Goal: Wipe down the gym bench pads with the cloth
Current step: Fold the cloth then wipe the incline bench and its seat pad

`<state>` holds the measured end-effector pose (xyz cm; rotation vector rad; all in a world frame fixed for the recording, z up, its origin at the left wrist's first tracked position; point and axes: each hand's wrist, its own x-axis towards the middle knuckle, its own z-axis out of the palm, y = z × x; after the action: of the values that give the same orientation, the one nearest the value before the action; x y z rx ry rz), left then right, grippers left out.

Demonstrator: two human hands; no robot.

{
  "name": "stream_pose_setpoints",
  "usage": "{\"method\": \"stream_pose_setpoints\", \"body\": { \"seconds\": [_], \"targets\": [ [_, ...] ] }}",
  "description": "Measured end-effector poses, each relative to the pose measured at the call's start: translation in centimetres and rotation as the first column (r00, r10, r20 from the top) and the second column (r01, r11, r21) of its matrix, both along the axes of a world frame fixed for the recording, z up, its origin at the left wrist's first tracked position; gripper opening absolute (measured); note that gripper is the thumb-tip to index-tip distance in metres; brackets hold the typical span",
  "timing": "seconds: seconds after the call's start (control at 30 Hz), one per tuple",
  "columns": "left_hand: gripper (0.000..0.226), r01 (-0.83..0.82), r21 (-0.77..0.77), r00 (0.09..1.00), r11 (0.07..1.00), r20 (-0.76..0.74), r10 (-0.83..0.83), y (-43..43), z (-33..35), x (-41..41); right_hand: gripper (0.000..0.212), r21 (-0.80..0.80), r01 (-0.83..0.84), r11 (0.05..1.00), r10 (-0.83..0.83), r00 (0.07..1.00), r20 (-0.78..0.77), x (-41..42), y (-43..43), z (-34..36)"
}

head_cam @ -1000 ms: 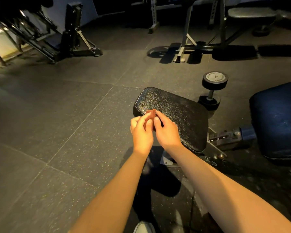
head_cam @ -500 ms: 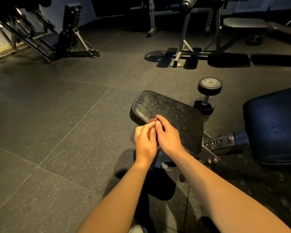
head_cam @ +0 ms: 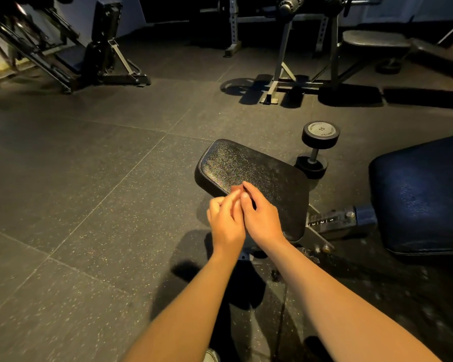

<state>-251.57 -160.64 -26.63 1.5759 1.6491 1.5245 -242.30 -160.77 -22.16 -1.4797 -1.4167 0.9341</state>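
The left hand (head_cam: 226, 222) and right hand (head_cam: 262, 218) meet fingertip to fingertip over the pad (head_cam: 256, 171), probably readying a wipe. No cloth shows, so whether they pinch anything cannot be told.

Floor (head_cam: 89, 192): dark speckled rubber tiles | carried: bench frame (head_cam: 332, 223), dumbbell (head_cam: 317, 150) marked 15 just beside it | rack feet (head_cam: 270, 96) stood farther back

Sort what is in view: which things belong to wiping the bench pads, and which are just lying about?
Job: black textured vinyl seat pad; dark blue padded backrest; left hand and right hand, fingertips together over the seat pad. No cloth can be made out.
Lying about: black round-headed dumbbell marked 15; grey steel rack; black flat bench behind it.
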Motion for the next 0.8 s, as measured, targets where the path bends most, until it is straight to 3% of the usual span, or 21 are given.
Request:
{"method": "stream_pose_setpoints", "body": {
  "seconds": [0.17, 0.33, 0.43, 0.63, 0.8],
  "targets": [
    [0.032, 0.091, -0.026, 0.995, 0.995, -0.036, -0.092, -1.4, -0.7, 0.9, 0.04, -0.02, 0.034, 0.999, -0.034, 0.999, 0.041, 2.3, -1.2, -1.3],
    [0.029, -0.099, -0.009, 0.995, 0.995, 0.028, 0.099, 1.1, 2.1, -1.2, 0.044, 0.017, -0.018, 1.0, 0.015, 0.99, 0.139, 1.8, -1.4, -1.2],
    [0.03, -0.111, -0.051, 0.993, 0.992, 0.028, 0.113, 2.0, 1.8, -1.2, 0.043, 0.019, -0.02, 1.0, 0.018, 0.993, 0.115, 2.2, -1.3, -1.6],
    [0.043, 0.044, -0.065, 0.999, 0.997, 0.008, -0.044, -2.1, -1.1, 3.0, 0.039, -0.037, 0.017, 0.999, -0.015, 0.999, 0.038, 4.0, -1.8, -2.0],
    [0.03, 0.133, -0.052, 0.99, 0.99, -0.046, -0.136, -2.8, -0.4, 2.7, 0.04, -0.042, 0.047, 0.998, -0.041, 0.991, 0.126, 5.4, -4.2, -3.0]
  ]
}}
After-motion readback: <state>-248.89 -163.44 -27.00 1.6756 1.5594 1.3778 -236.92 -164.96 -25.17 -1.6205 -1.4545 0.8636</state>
